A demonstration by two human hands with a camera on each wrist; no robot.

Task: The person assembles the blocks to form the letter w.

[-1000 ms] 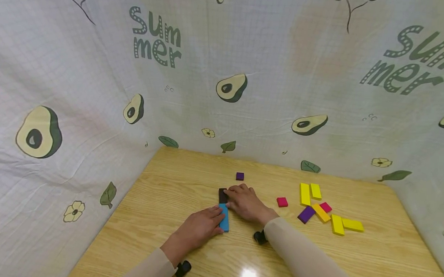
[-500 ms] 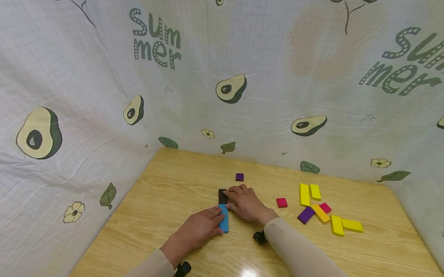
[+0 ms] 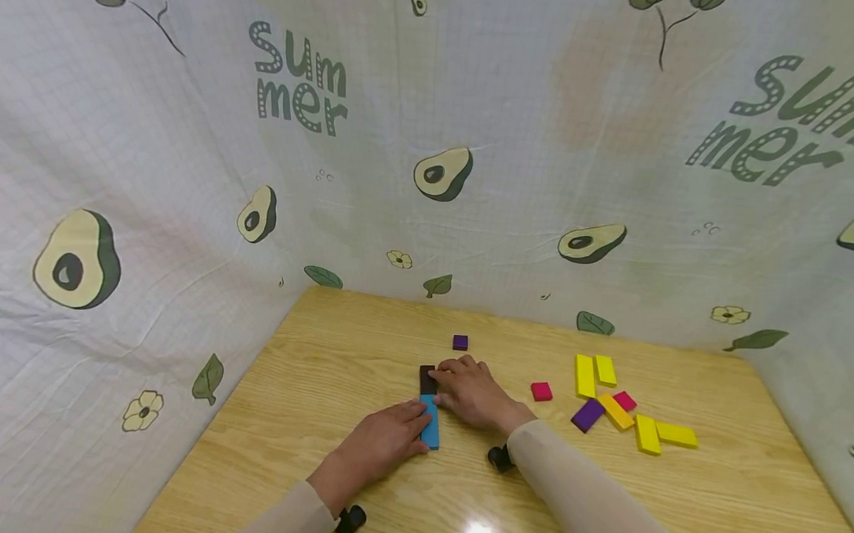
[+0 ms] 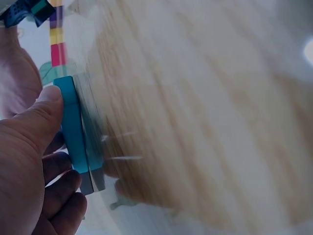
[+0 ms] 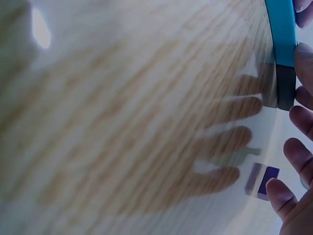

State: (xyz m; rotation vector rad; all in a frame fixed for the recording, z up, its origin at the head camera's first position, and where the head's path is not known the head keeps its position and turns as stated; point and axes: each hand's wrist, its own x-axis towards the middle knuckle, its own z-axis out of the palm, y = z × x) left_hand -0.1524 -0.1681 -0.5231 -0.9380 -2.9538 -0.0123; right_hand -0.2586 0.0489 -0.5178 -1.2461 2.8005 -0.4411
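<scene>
In the head view a flat blue block (image 3: 430, 423) lies on the wooden table, its far end meeting a smaller black block (image 3: 428, 379). My left hand (image 3: 384, 441) lies at the blue block's left side, fingertips on it and thumb by its near end. In the left wrist view that thumb touches the blue block (image 4: 73, 125). My right hand (image 3: 475, 394) comes from the right, a finger touching the black block and the thumb beside the joint. In the right wrist view its other fingers are spread apart, clear of the black block (image 5: 285, 87).
A small purple block (image 3: 460, 343) sits beyond my right hand. To the right lie a red block (image 3: 541, 391) and a loose group of yellow blocks (image 3: 585, 376), a purple block (image 3: 588, 415), an orange block (image 3: 616, 412) and another red block (image 3: 625, 400). Printed cloth (image 3: 372, 210) hangs around the table (image 3: 326, 333).
Both hands stay in place on the blue and black blocks. The whole head view shifts slightly downward; nothing on the table has visibly moved.
</scene>
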